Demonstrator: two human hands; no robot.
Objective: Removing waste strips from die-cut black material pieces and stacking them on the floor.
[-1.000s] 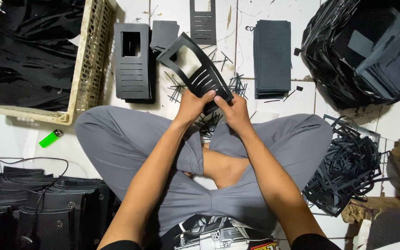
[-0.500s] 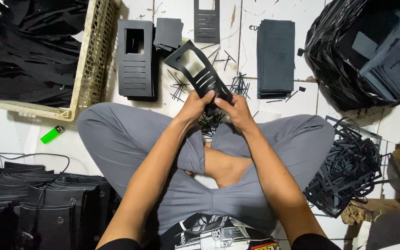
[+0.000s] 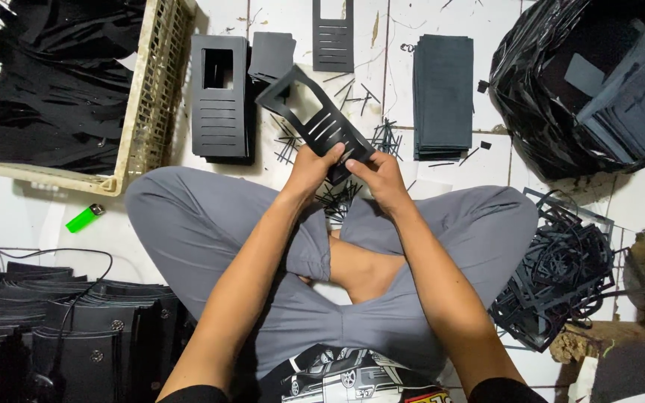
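Now the fingertips [image 3: 335,151] of the left hand [image 3: 312,170] are pinching the near end of the black die-cut panel [image 3: 315,123], thumb on top, while the right hand [image 3: 379,177] is closing on the same end from the other side, fingers curled over the edge. Compared w/ a second ago, the panel is sitting a bit flatter and further left, its far end w/ the window cutout now pointing toward the stack of cut panels [image 3: 219,97]; judging by that, the person is turning it to work on the slots. Under the hands, black offcut strips [image 3: 345,195] are lying betw. the knees on the white tiled floor [image 3: 397,22]. Hard to tell whether a strip is being pulled from a slot, since the fingers are covering that end. Outward, the plastic basket [image 3: 151,89] and the black bag [image 3: 584,89] are both cut off by the frame edge; contents reading only as dark sheets.
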